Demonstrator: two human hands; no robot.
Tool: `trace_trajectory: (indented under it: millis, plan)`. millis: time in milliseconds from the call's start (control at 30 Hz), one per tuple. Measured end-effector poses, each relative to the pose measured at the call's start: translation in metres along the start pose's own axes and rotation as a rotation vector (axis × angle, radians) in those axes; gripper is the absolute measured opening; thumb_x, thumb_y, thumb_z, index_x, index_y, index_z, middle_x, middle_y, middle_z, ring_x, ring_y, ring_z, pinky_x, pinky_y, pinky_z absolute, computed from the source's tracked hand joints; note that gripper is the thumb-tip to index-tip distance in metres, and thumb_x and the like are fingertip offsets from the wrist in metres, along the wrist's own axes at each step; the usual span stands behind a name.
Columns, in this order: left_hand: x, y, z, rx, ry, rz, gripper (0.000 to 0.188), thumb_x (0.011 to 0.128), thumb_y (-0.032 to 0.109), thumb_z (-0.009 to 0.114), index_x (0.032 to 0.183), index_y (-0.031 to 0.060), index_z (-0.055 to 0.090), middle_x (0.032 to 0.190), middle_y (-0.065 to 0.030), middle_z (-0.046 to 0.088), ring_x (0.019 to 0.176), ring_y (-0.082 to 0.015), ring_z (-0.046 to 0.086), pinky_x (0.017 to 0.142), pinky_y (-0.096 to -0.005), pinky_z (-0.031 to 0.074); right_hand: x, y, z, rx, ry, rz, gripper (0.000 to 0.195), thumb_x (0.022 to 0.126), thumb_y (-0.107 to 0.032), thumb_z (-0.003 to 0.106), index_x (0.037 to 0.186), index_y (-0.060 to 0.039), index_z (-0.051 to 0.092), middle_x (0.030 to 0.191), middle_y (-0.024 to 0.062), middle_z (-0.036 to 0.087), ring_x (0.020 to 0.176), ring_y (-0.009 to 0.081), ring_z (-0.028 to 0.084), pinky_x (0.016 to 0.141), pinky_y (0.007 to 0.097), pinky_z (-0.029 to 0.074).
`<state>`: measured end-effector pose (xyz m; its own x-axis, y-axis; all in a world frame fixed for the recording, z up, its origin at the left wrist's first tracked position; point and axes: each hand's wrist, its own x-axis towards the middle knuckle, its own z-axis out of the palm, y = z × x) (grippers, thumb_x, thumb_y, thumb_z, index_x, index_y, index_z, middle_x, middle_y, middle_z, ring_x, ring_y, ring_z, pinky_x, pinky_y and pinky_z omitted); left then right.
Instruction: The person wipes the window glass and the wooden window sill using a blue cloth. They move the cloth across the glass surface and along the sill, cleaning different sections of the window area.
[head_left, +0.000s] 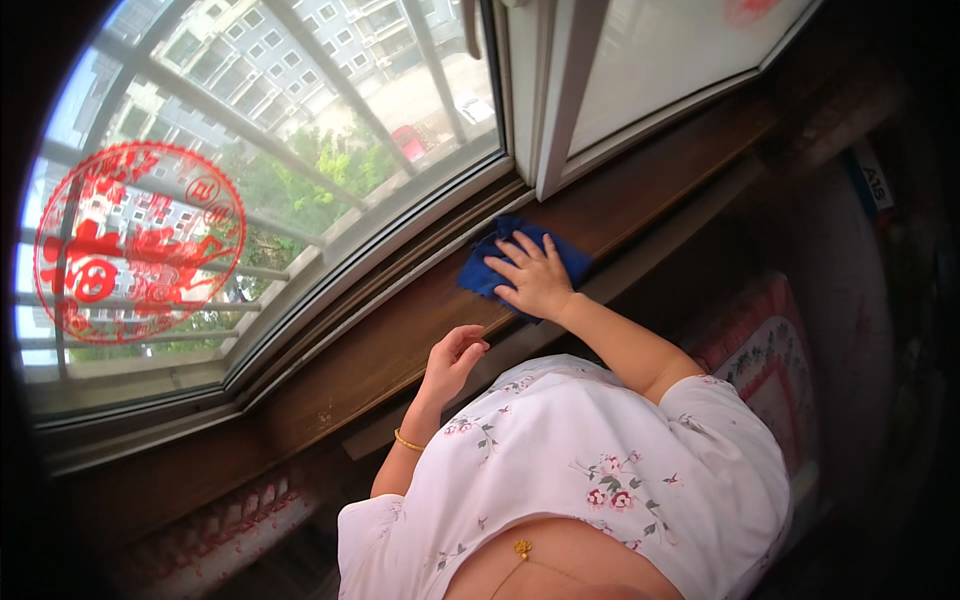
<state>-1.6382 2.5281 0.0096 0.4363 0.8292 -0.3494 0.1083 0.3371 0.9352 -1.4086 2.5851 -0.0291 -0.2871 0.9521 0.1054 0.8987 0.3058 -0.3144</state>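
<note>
My right hand (534, 277) lies flat with its fingers spread on a blue cloth (484, 271), pressing it on the dark brown wooden windowsill (375, 352). The cloth is crumpled at its edges and reaches out on both sides of the hand, close to the window track. My left hand (452, 361) is raised at the sill's near edge, to the left of the cloth. Its fingers are loosely curled with nothing between them, and a gold bangle is on that wrist.
A window pane with a round red decoration (142, 244) is at the left, with bars outside it. A white-framed sash (551, 112) rises beyond the cloth. A pink floral padded cover (772, 360) is at the right.
</note>
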Motion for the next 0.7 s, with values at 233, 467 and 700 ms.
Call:
trace_trajectory:
  millis: [233, 467, 700]
  plan:
    - [0.068, 0.019, 0.059, 0.098, -0.142, -0.023, 0.028, 0.094, 0.007, 0.055, 0.121, -0.0022, 0.054, 0.104, -0.0089, 0.065, 0.099, -0.0143, 0.062, 0.085, -0.0260, 0.049, -0.006, 0.228, -0.074, -0.133, 0.084, 0.464, 0.050, 0.088, -0.048, 0.054, 0.134, -0.0282, 0.051, 0.147, 0.0030, 0.039, 0.139, 0.0260, 0.027, 0.113, 0.0573, 0.016]
    - [0.197, 0.036, 0.187, 0.564, -0.002, 0.240, 0.026, 0.086, 0.006, 0.062, 0.111, 0.0003, 0.061, 0.105, -0.0121, 0.066, 0.097, -0.0225, 0.063, 0.084, -0.0323, 0.050, -0.007, 0.458, -0.156, -0.152, 0.008, 0.588, 0.052, 0.091, -0.052, 0.050, 0.138, -0.0309, 0.046, 0.151, 0.0020, 0.032, 0.143, 0.0235, 0.020, 0.116, 0.0534, 0.011]
    - [0.326, 0.100, 0.331, 1.390, -0.258, 0.516, 0.070, 0.073, 0.027, 0.074, 0.137, 0.0167, 0.047, 0.150, -0.0132, 0.032, 0.138, -0.0370, 0.028, 0.106, -0.0610, 0.027, -0.009, 0.670, -0.235, -0.150, 0.022, 0.647, 0.053, 0.089, -0.052, 0.051, 0.137, -0.0307, 0.047, 0.151, 0.0018, 0.033, 0.143, 0.0236, 0.021, 0.116, 0.0539, 0.012]
